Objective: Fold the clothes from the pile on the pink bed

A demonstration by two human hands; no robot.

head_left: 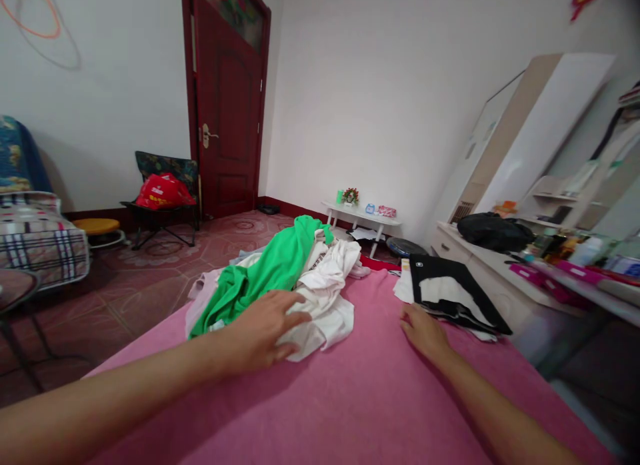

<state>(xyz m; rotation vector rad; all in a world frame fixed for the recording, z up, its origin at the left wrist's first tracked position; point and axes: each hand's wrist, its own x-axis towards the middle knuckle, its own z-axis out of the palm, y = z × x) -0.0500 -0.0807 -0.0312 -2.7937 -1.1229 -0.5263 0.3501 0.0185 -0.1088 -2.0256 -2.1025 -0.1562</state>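
My left hand (273, 326) is open, its fingers spread above the near edge of a white garment (320, 325) in a loose clothing pile. Beside that garment in the pile lies a bright green garment (265, 268), crumpled and stretching toward the back. Pale pink cloth (203, 286) peeks out on the pile's left side. My right hand (425, 333) hovers or rests low over the pink bed cover (345, 405), fingers loosely bent and apart, with nothing visible in them. Close to its fingertips is a flat stack of black and white clothes (453, 285).
Behind the bed stands a low white table (360, 212) with small items. On the right, a light cabinet (460, 248) carries a black bag (495, 232). A folding chair (167, 160) with a red bag (164, 190) is beside the dark red door (230, 112).
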